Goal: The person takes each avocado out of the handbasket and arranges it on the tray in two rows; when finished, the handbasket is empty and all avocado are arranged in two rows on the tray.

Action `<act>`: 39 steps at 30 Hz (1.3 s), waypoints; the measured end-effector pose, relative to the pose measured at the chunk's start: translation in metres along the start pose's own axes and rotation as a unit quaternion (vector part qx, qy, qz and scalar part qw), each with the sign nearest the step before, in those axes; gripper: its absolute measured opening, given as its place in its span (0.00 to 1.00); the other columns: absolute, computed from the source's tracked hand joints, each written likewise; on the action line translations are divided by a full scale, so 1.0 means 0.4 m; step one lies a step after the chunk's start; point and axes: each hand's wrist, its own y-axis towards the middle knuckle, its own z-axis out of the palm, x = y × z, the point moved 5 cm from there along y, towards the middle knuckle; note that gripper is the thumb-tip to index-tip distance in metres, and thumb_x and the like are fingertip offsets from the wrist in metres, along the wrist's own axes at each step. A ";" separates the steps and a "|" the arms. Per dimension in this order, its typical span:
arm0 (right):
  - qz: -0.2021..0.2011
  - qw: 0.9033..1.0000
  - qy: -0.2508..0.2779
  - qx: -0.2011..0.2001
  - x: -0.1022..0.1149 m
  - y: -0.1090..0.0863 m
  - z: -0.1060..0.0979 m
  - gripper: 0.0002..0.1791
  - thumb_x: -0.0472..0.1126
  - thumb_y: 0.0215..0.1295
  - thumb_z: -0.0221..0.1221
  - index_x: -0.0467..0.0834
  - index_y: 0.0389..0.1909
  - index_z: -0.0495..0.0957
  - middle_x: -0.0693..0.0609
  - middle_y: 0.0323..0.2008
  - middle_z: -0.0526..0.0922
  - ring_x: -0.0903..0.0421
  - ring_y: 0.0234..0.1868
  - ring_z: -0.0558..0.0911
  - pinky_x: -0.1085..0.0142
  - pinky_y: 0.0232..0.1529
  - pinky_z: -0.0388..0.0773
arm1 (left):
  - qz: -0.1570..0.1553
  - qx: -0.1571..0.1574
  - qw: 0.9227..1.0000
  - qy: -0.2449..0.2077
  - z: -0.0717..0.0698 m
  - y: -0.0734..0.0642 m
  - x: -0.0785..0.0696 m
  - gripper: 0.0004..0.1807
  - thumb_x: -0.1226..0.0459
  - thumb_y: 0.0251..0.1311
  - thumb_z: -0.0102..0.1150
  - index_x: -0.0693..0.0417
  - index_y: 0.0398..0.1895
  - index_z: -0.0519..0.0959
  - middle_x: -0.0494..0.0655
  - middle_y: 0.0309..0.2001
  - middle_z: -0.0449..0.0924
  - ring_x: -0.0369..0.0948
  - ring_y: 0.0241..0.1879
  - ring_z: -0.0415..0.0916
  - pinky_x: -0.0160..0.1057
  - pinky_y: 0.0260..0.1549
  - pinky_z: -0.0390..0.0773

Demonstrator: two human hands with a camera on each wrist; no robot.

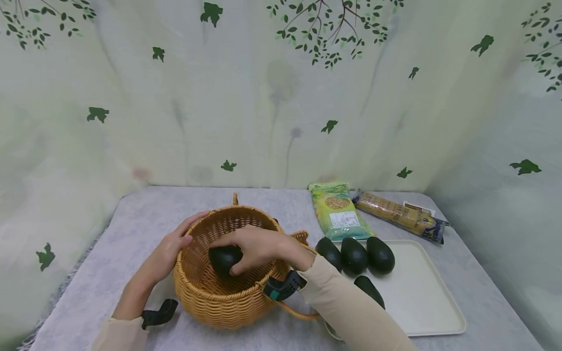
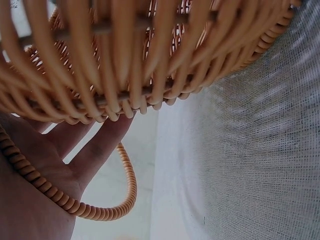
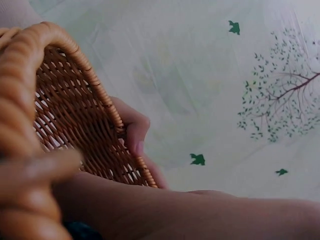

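Note:
A round wicker basket (image 1: pixel 219 309) stands tilted on the cloth, its mouth facing up and toward me. My left hand (image 1: pixel 171 248) grips its left rim, the thumb hooked over the edge. In the left wrist view, the fingers (image 2: pixel 100 150) lie along the outer wall beside a coiled wicker handle (image 2: pixel 125 207). Reaching inside the basket, my right hand (image 1: pixel 256 248) holds a dark green avocado (image 1: pixel 224 259) between thumb and fingers. Only a dark sliver of the avocado (image 3: pixel 82 231) shows at the bottom of the right wrist view, below the hand.
To the right lies a white tray (image 1: pixel 432 302) with several more avocados (image 1: pixel 353 256) on its left side; my right sleeve covers part of it. Behind it are a green and yellow food packet (image 1: pixel 335 207) and a long pasta packet (image 1: pixel 399 214). A leaf-printed curtain (image 1: pixel 246 112) surrounds the table.

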 end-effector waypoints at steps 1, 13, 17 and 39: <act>-0.001 1.000 0.000 -0.006 0.001 -0.001 -0.002 0.38 0.42 0.66 0.69 0.49 0.76 0.68 0.54 0.72 0.74 0.62 0.66 0.76 0.75 0.56 0.72 | 0.000 -0.001 1.000 0.002 -0.002 0.000 0.000 0.29 0.62 0.81 0.34 0.38 0.82 0.58 0.56 0.75 0.64 0.43 0.67 0.70 0.54 0.47 0.82; -0.040 0.994 0.059 -0.082 0.014 -0.038 -0.042 0.38 0.41 0.65 0.69 0.50 0.75 0.69 0.53 0.70 0.75 0.65 0.52 0.78 0.75 0.48 0.76 | 0.014 -0.002 1.000 0.016 -0.004 0.001 0.000 0.28 0.62 0.81 0.33 0.39 0.82 0.58 0.54 0.74 0.67 0.27 0.65 0.68 0.38 0.51 0.79; -0.040 0.990 0.091 -0.100 0.013 -0.066 -0.058 0.39 0.41 0.64 0.69 0.50 0.76 0.68 0.51 0.72 0.73 0.63 0.56 0.80 0.74 0.49 0.78 | 0.012 -0.004 1.000 0.013 -0.003 0.000 -0.002 0.28 0.63 0.81 0.33 0.39 0.82 0.58 0.55 0.74 0.67 0.25 0.65 0.68 0.36 0.53 0.78; -0.046 0.965 0.196 -0.167 0.006 -0.213 -0.090 0.40 0.39 0.64 0.68 0.52 0.77 0.67 0.52 0.75 0.68 0.61 0.53 0.83 0.65 0.48 0.84 | 0.011 -0.010 1.000 0.022 -0.004 0.002 -0.004 0.28 0.62 0.81 0.33 0.41 0.81 0.59 0.57 0.74 0.65 0.26 0.64 0.68 0.38 0.51 0.79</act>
